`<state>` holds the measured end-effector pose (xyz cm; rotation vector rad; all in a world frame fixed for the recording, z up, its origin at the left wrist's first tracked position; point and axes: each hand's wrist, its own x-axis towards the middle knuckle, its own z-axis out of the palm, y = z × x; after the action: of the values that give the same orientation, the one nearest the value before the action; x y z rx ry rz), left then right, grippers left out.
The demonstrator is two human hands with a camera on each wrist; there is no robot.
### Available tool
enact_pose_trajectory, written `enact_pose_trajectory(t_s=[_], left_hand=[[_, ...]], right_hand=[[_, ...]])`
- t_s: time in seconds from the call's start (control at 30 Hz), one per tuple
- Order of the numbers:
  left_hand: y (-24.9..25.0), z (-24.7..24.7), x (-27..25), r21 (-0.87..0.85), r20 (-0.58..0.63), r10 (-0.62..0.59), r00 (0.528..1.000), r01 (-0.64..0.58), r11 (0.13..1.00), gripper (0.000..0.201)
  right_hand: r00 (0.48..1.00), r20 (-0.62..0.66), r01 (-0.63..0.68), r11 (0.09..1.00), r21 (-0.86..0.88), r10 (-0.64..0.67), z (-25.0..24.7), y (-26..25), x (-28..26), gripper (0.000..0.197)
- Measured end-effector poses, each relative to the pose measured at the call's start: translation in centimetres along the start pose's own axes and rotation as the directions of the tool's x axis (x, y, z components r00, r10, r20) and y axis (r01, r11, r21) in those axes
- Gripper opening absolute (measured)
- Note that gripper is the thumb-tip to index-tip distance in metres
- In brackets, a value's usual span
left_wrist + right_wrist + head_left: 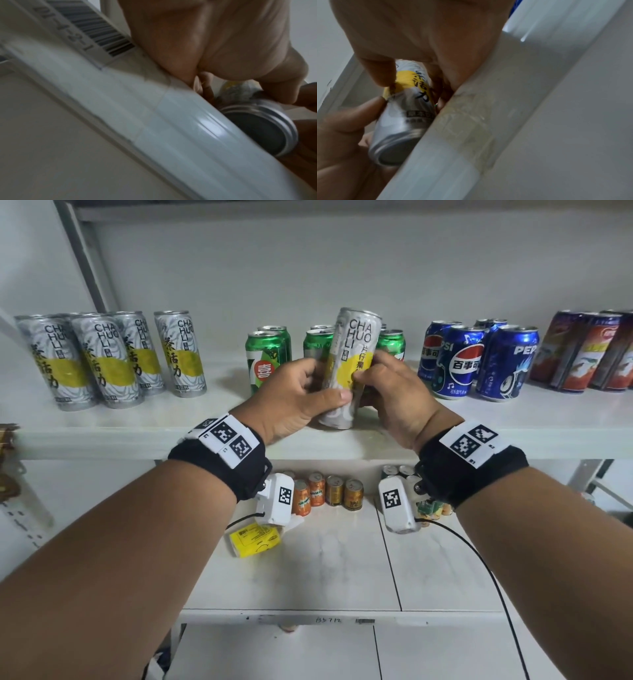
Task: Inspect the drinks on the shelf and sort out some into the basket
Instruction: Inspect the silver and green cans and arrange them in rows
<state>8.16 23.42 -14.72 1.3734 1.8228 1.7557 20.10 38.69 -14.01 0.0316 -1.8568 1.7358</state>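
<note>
On the white upper shelf board [219,392], bare room lies between the four tall silver-and-yellow tea cans [109,357] at nine o'clock and the green soda cans [267,354] at twelve. Blue cola cans [479,361] and red cans [582,350] crowd three o'clock, the green cluster blocking straight ahead.

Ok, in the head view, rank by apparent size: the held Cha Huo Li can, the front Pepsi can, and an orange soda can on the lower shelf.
1. Held Cha Huo Li can, though nearest the camera.
2. Front Pepsi can.
3. Orange soda can, farthest away, so its real size is unsure.
</note>
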Motion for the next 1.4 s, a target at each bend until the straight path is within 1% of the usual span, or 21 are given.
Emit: enact_pose_trajectory(t_s=[0.07,0.13,0.2,0.3,0.37,0.47,0.53,0.57,0.67,0.8,0.87,0.93,1.03,1.13,1.17,1.23,1.27,1.4], left_hand=[[0.0,0.2,0.1,0.004,-0.004,-0.006,1.0,0.006,1.0,0.051],[0.0,0.2,0.1,0.011,0.008,-0.013,1.0,0.013,1.0,0.033],[0.1,0.2,0.1,0.008,0.025,-0.029,0.999,0.029,1.0,0.029],[0.3,0.1,-0.1,-0.028,0.071,-0.052,0.996,0.054,0.998,0.039],[0.3,0.1,-0.1,-0.017,0.094,-0.047,0.994,0.049,0.999,0.047],[0.3,0.1,0.1,-0.045,0.066,-0.048,0.997,0.051,0.998,0.064],[0.2,-0.1,0.2,-0.083,0.034,-0.052,0.998,0.055,0.995,0.075],[0.2,-0.1,0.2,-0.093,0.034,-0.056,0.998,0.058,0.994,0.077],[0.2,0.0,0.1,-0.102,0.04,-0.066,0.997,0.07,0.992,0.074],[-0.1,0.1,0.0,-0.088,0.058,-0.043,0.997,0.048,0.995,0.052],[-0.3,0.1,0.0,-0.07,0.056,-0.027,0.998,0.031,0.997,0.052],[-0.2,0.1,-0.1,-0.042,0.049,-0.016,0.999,0.018,0.999,0.061],[0.0,0.2,-0.3,0.001,0.046,-0.013,0.999,0.013,1.0,0.071],[0.6,0.2,-0.7,-0.02,0.016,-0.026,1.0,0.026,0.999,0.075],[0.7,0.1,-0.8,-0.018,-0.003,-0.028,1.0,0.028,0.999,0.074],[1.1,-0.4,-1.3,0.017,-0.026,-0.014,1.0,0.014,1.0,0.066],[1.5,-0.7,-1.6,0.043,-0.027,-0.002,1.0,0.003,0.999,0.063],[3.1,-3.0,-3.0,0.133,-0.041,0.038,0.998,-0.032,0.991,0.068]], right_hand=[[1.0,-0.013,-0.022,1.0,0.018,0.023,0.2,-0.1,-0.1,0.051],[0.999,-0.03,-0.027,1.0,0.01,0.027,0.2,-0.1,-0.1,0.045],[1.0,-0.025,-0.013,1.0,-0.025,0.013,-0.1,0.2,-0.1,0.033],[0.999,0.034,0.016,0.997,-0.07,-0.014,-0.4,0.4,-0.1,0.031],[0.998,0.066,0.022,0.997,-0.075,-0.017,-0.4,0.4,-0.2,0.031],[0.999,0.047,0.009,1.0,-0.001,-0.009,-0.3,0.1,-0.1,0.04],[1.0,0.027,-0.011,0.999,0.05,0.01,-0.2,0.0,0.1,0.037],[1.0,0.025,-0.015,0.998,0.055,0.014,-0.2,0.1,0.1,0.035],[0.999,0.032,0.0,1.0,0.023,-0.001,-0.4,0.3,0.2,0.028],[0.997,0.049,0.055,0.995,-0.08,-0.051,-0.4,0.5,0.1,0.016],[0.996,0.043,0.081,0.992,-0.101,-0.077,-0.4,0.7,0.1,0.006],[0.996,0.025,0.09,0.991,-0.099,-0.088,-0.3,0.7,0.0,0.001],[0.996,-0.012,0.088,0.989,-0.119,-0.09,0.1,0.4,-0.3,0.004],[0.994,-0.075,0.068,0.985,-0.16,-0.081,0.8,0.1,-0.7,0.011],[0.992,-0.102,0.06,0.981,-0.186,-0.08,1.0,0.0,-0.8,0.017],[0.988,-0.129,0.046,0.969,-0.243,-0.079,1.4,-0.4,-1.1,0.029],[0.989,-0.123,0.044,0.962,-0.269,-0.08,1.8,-0.8,-1.1,0.032],[0.996,-0.017,0.076,0.925,-0.372,-0.089,4.1,-3.2,-1.0,0.035]])
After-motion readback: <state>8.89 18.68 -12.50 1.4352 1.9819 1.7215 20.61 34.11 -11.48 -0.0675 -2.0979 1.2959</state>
